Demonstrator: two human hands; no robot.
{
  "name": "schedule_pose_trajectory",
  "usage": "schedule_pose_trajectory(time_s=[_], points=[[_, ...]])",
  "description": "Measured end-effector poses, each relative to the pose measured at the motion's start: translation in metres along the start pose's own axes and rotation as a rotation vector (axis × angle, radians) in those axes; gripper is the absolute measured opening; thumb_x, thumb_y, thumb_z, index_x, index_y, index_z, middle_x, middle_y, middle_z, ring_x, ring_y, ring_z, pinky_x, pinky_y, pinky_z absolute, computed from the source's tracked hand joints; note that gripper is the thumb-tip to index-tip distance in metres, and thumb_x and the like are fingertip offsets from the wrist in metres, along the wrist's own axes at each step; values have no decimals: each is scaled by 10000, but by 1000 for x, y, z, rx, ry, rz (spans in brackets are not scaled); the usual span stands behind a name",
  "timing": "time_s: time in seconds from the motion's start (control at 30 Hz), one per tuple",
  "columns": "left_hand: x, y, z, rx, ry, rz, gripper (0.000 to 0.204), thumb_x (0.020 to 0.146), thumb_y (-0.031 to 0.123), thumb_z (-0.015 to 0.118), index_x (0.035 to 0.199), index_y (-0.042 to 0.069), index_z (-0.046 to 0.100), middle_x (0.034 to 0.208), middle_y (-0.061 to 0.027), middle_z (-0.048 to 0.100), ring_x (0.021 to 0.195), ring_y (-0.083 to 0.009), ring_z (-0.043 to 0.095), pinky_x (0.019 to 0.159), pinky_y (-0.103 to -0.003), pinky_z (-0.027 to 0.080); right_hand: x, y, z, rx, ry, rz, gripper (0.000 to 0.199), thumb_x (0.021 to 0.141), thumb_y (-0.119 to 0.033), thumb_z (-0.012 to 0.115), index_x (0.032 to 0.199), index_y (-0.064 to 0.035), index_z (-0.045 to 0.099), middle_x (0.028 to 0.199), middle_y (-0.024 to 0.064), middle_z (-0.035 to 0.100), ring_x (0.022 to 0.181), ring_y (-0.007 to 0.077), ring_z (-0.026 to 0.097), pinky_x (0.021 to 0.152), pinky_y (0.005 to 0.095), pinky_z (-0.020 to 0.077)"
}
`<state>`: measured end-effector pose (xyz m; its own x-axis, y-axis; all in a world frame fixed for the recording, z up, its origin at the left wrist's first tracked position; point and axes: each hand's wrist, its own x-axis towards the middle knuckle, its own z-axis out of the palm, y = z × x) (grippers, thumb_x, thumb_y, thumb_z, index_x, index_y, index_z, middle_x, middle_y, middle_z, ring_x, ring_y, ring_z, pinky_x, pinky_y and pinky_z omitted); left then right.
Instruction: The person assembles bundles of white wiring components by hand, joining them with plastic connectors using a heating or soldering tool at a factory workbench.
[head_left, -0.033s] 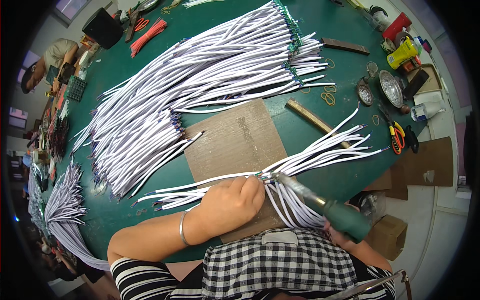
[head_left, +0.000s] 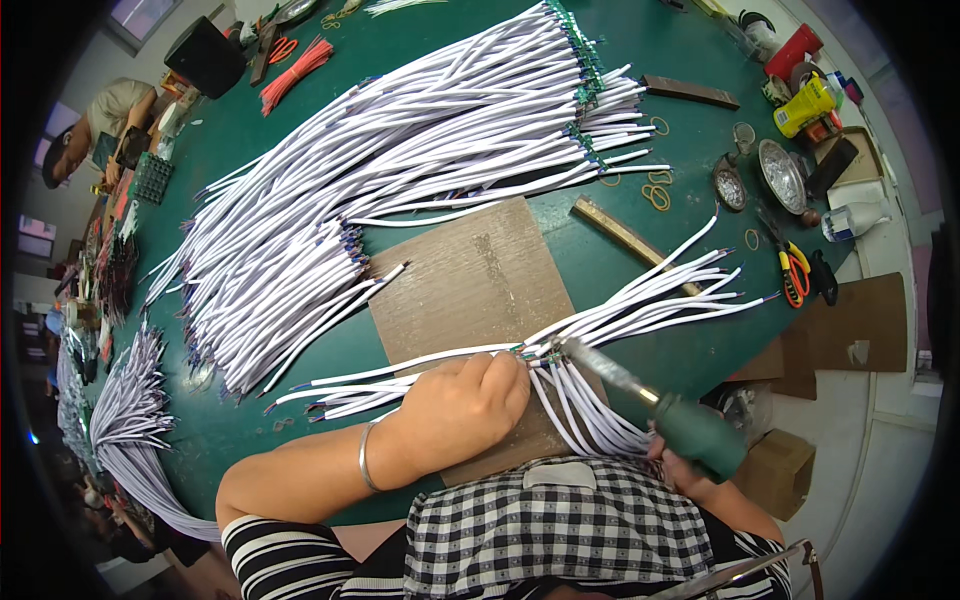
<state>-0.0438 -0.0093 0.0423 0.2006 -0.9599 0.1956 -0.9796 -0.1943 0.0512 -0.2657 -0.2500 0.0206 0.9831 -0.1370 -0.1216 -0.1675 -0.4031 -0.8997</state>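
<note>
A soldering iron [head_left: 695,432] with a green handle is in my right hand [head_left: 678,468], which is partly hidden behind it. The iron's metal tip points left, close to small green boards [head_left: 530,352] where white cables [head_left: 650,318] meet. My left hand [head_left: 465,405] is closed at this junction; its fingertips pinch a white cable [head_left: 400,358] end, though the exact grip is hidden. Below the iron, more white cables [head_left: 590,415] curve down toward my checked apron [head_left: 560,520]. Beneath the junction lies a brown cardboard sheet [head_left: 470,285].
A large pile of white cables [head_left: 400,140] covers the far left of the green table [head_left: 680,150]. Metal bars [head_left: 620,232], orange-handled pliers [head_left: 795,275] and a metal dish [head_left: 782,175] lie at the right. Another person [head_left: 105,120] works at the far left.
The soldering iron has shifted slightly to the right, its tip moving a little up and right along the junction. My left hand has stayed in place.
</note>
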Motion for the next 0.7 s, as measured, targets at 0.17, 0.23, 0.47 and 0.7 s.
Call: schedule_pose_trajectory(time_s=[0.17,0.23,0.47,0.7], points=[[-2,2,1,-46,-18,-40,254,731,109,566,954,-3,609,816,-61,541,645,-163,565,509,-252,469,9,-17,7,250,133,46,444,904,-281,524,1215,32,485,762,81,581,714,140,543,700,266,433],[-3,4,4,-67,-11,-64,247,740,109,558,958,6,611,834,-61,554,648,-169,568,516,-258,472,8,-17,9,292,140,31,460,897,-296,532,1219,28,485,769,76,581,711,135,539,700,265,428],[-1,26,16,-319,350,-235,283,628,58,687,906,94,647,795,-36,591,650,-200,564,545,-315,457,2,-19,10,255,174,-29,442,897,-300,523,1208,13,497,769,69,585,717,137,548,690,267,432],[6,28,17,-434,269,-290,191,690,96,703,872,84,646,801,-51,601,694,-236,556,609,-335,447,4,-20,6,258,192,-33,429,889,-295,536,1187,12,508,745,66,588,710,141,556,683,275,442]])
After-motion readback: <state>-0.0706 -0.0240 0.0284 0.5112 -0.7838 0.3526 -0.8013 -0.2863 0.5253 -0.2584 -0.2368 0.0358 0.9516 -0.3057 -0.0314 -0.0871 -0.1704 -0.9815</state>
